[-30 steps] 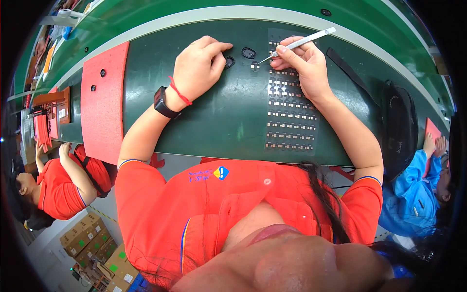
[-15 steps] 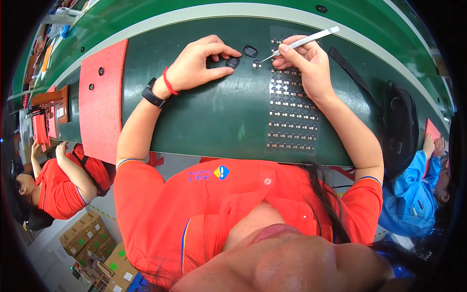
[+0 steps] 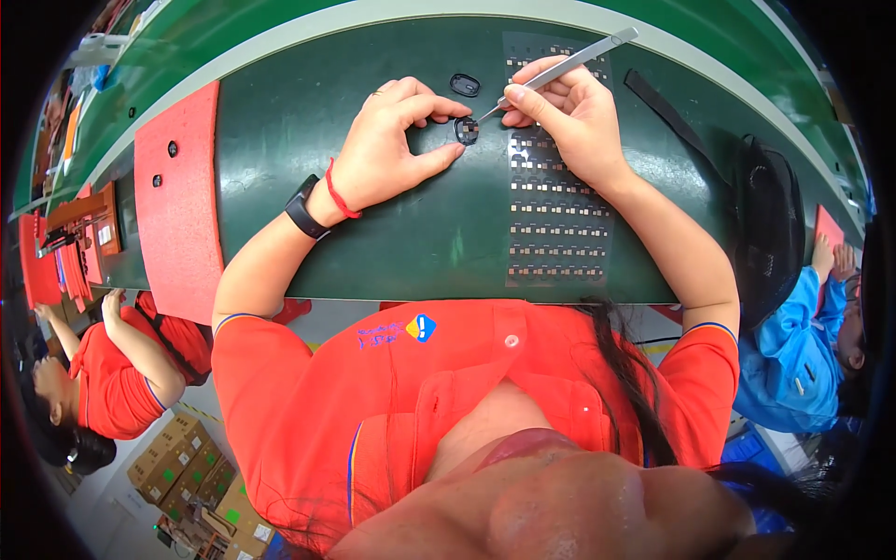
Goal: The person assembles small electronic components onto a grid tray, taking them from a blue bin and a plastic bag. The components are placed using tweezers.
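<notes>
My left hand (image 3: 392, 149) pinches a small black oval part (image 3: 466, 130) between thumb and forefinger on the dark green mat (image 3: 308, 112). My right hand (image 3: 571, 110) grips silver tweezers (image 3: 560, 67), whose tip touches that black part. A second black oval part (image 3: 464, 85) lies just beyond the left fingers. Under the right hand lies a clear sheet (image 3: 558, 215) carrying rows of small dark square pieces. A black watch and a red band sit on my left wrist.
A red mat (image 3: 177, 196) lies at the left of the green mat. A black pouch (image 3: 770, 224) and a black strap (image 3: 672, 117) rest at the right. One person in red sits at the left (image 3: 103, 383), another in blue at the right (image 3: 793, 355). Cardboard boxes (image 3: 187, 467) stand on the floor.
My left hand has slid right and toward me with the black part, stopping beside the sheet. The right hand has brought the tweezers' tip down onto the part.
</notes>
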Demonstrator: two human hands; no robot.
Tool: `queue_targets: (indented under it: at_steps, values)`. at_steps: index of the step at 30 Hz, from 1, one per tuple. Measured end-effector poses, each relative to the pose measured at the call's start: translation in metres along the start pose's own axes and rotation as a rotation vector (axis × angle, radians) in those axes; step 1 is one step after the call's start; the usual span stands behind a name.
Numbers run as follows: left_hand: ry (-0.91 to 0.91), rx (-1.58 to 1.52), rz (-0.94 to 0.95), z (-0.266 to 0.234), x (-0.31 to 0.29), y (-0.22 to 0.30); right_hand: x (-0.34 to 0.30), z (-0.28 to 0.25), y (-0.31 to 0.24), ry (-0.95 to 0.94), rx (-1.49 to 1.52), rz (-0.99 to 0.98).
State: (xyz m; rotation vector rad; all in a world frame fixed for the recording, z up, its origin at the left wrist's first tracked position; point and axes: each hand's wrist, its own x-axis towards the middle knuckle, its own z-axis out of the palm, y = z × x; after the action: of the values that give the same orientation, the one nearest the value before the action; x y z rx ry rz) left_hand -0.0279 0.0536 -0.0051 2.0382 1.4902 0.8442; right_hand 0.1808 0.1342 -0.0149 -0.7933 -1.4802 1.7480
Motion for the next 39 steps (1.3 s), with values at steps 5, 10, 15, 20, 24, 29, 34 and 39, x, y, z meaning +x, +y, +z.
queue_targets:
  at_steps: [5,10,15,20,24,29,34,39]
  values:
    - [0.023,0.02,-0.018,0.0036,0.0005,0.0006,0.0005,-0.0006,0.0022,-0.023,-0.059,-0.007]
    - [0.027,0.013,-0.018,0.0034,0.0006,-0.0002,0.0009,0.0,0.0011,-0.028,-0.069,0.005]
    - [0.029,0.002,-0.02,0.0035,-0.0004,-0.0005,0.0006,0.0006,0.0018,-0.034,-0.099,0.001]
    - [0.024,0.01,-0.005,0.0027,0.0001,-0.0004,0.0005,0.0003,0.0037,-0.037,-0.108,-0.01]
    - [0.014,-0.009,-0.014,0.003,0.0004,-0.0014,0.0004,0.0003,0.0046,-0.039,-0.099,-0.014]
    - [0.014,-0.005,-0.012,0.0032,0.0009,-0.0016,0.0,0.0002,0.0016,-0.044,-0.127,-0.01]
    - [0.017,0.01,-0.013,0.003,0.0007,-0.0012,0.0005,0.0001,0.0038,-0.057,-0.115,-0.02]
    - [0.016,0.008,-0.005,0.0028,0.0013,-0.0021,0.0006,-0.0009,0.0041,-0.063,-0.114,-0.014]
